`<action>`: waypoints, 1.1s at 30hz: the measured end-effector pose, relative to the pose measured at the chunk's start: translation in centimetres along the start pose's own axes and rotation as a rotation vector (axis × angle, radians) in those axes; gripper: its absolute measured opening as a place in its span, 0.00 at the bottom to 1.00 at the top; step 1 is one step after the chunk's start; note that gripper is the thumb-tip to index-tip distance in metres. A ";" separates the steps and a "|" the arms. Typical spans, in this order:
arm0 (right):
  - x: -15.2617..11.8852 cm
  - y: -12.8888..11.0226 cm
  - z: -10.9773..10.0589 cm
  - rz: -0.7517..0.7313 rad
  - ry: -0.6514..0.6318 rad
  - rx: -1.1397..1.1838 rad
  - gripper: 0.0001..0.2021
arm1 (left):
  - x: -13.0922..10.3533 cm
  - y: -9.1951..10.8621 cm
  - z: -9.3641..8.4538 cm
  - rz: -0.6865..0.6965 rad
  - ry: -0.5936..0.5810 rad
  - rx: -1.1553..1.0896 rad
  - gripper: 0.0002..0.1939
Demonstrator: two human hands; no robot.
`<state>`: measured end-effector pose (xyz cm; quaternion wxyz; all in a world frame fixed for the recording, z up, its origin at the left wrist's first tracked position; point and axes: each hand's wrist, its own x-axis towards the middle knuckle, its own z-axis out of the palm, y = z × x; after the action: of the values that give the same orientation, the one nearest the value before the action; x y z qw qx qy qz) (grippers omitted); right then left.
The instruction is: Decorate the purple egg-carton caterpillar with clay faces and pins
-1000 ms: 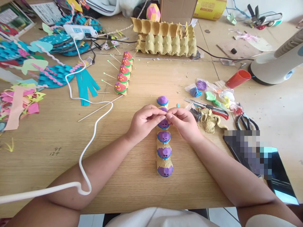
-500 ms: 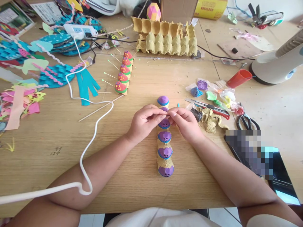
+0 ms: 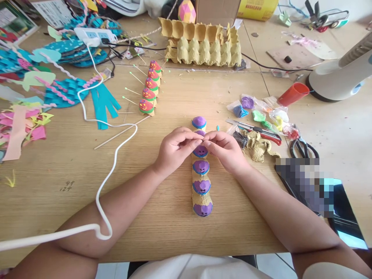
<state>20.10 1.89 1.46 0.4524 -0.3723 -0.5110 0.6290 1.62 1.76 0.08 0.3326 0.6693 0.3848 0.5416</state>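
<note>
An egg-carton strip with purple, blue-edged bumps runs lengthwise in the middle of the table; small dark faces show on several bumps. Over its upper part, my left hand and my right hand meet fingertip to fingertip. Both hands are pinched closed, and whatever lies between the fingertips is too small to name. They partly cover the second bump from the far end. A tiny blue piece lies just beyond my right hand.
A red and green bump strip with thin sticks stands back left. A white cable crosses the left side. At right are clay bags, a cutter, scissors and carton scraps. Egg cartons lie behind.
My right hand has shifted slightly left, its fingertips now closer against those of my left hand. The whole view has shifted a little.
</note>
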 end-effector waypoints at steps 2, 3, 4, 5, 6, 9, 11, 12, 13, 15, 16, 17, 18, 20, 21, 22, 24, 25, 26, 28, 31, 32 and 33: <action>0.0 0.1 0.0 0.009 0.001 0.020 0.17 | 0.0 0.0 0.0 0.007 -0.004 0.006 0.07; 0.1 0.2 0.0 0.013 0.001 0.030 0.17 | 0.0 0.0 0.0 0.009 -0.008 0.010 0.06; 0.1 0.2 0.1 0.014 -0.002 0.039 0.17 | 0.0 0.0 0.0 0.011 -0.011 0.013 0.06; 0.1 0.3 0.1 0.013 -0.005 0.047 0.16 | 0.0 0.0 0.0 0.014 -0.012 0.015 0.06; 0.1 0.3 0.1 0.011 -0.007 0.053 0.16 | 0.0 -0.1 0.0 0.016 -0.014 0.016 0.05; 0.0 0.2 0.1 0.008 -0.008 0.051 0.16 | 0.0 -0.1 -0.1 0.021 -0.017 0.015 0.05; 0.0 0.1 0.1 0.012 -0.009 0.035 0.16 | -0.1 0.0 -0.1 0.022 -0.023 0.013 0.05; 0.0 0.1 0.0 0.011 -0.011 0.027 0.17 | -0.1 0.0 -0.1 0.022 -0.024 0.011 0.05; 0.0 0.0 0.0 0.008 -0.014 0.021 0.16 | -0.1 0.1 -0.1 0.021 -0.023 0.007 0.05; 0.0 0.0 0.0 -0.002 -0.022 0.021 0.16 | -0.1 0.1 -0.1 0.020 -0.022 -0.004 0.05; 0.0 0.0 0.0 -0.008 -0.027 0.025 0.16 | -0.1 0.2 -0.1 0.020 -0.022 -0.009 0.05; 0.0 0.0 0.0 -0.011 -0.031 0.031 0.15 | -0.1 0.2 -0.1 0.020 -0.022 -0.011 0.05; 0.0 0.0 0.0 -0.013 -0.035 0.036 0.15 | -0.1 0.3 -0.1 0.020 -0.023 -0.011 0.05; 0.0 0.0 0.1 -0.011 -0.038 0.043 0.15 | -0.1 0.3 -0.1 0.021 -0.024 -0.006 0.05; 0.0 -0.1 0.1 -0.009 -0.039 0.047 0.15 | -0.1 0.3 -0.1 0.026 -0.022 -0.003 0.05; 0.0 -0.1 0.1 -0.009 -0.040 0.052 0.15 | -0.1 0.3 -0.1 0.032 -0.021 -0.001 0.05; 0.0 -0.2 0.2 -0.008 -0.045 0.060 0.15 | 0.0 0.2 -0.1 0.044 -0.020 0.003 0.05; 0.0 -0.2 0.2 -0.007 -0.046 0.061 0.15 | 0.0 0.2 -0.1 0.048 -0.019 0.006 0.05; 0.0 -0.2 0.3 -0.006 -0.046 0.060 0.15 | 0.0 0.2 -0.1 0.049 -0.019 0.009 0.06; 0.0 -0.2 0.3 -0.006 -0.045 0.058 0.15 | 0.0 0.1 -0.1 0.045 -0.018 0.016 0.06; 0.0 -0.2 0.2 -0.005 -0.039 0.059 0.15 | -0.1 0.1 -0.1 0.040 -0.021 0.024 0.07; -0.1 -0.2 0.2 -0.003 -0.036 0.058 0.15 | -0.1 0.1 -0.1 0.040 -0.021 0.026 0.07; -0.1 -0.2 0.2 -0.002 -0.033 0.054 0.15 | -0.1 0.0 -0.1 0.041 -0.020 0.028 0.07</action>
<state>19.96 1.78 1.66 0.4544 -0.3491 -0.5013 0.6483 1.55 1.66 0.07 0.3160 0.6870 0.3753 0.5360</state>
